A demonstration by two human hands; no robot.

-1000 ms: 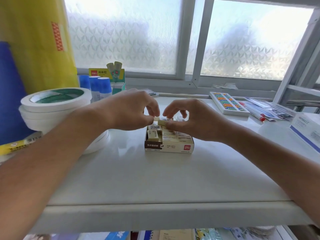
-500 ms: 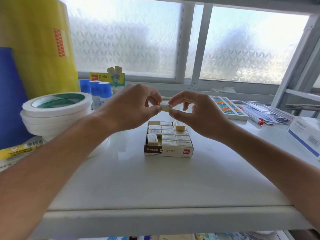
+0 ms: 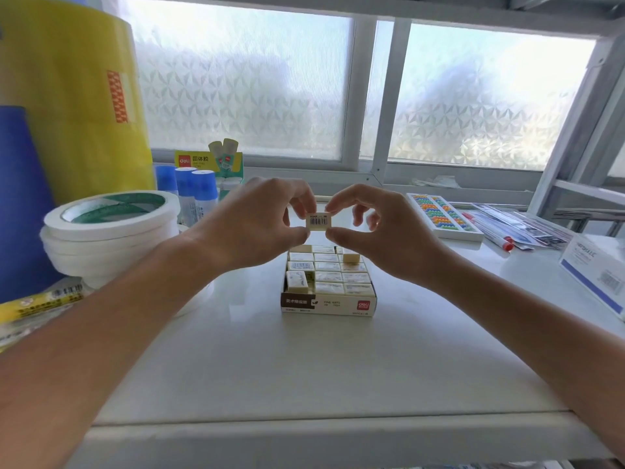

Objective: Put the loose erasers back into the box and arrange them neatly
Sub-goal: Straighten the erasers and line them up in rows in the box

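A small cream eraser (image 3: pixel 318 221) with a barcode label facing me is held in the air above the box. My left hand (image 3: pixel 257 225) pinches its left end and my right hand (image 3: pixel 382 231) pinches its right end. Below them the open eraser box (image 3: pixel 328 303) sits on the white shelf, brown and white at the front. Rows of wrapped erasers (image 3: pixel 329 277) lie flat in it. One eraser (image 3: pixel 297 280) at the front left stands crooked, and another (image 3: pixel 350 257) sticks up at the back right.
A stack of white tape rolls (image 3: pixel 108 228) sits at the left, with blue glue sticks (image 3: pixel 196 191) behind it. Big yellow and blue rolls (image 3: pixel 67 96) stand at the far left. An abacus toy (image 3: pixel 443 216), pens and a white box (image 3: pixel 595 275) lie at the right.
Both hands lifted the eraser from the box up into the air and turned it, so its barcode now faces me.
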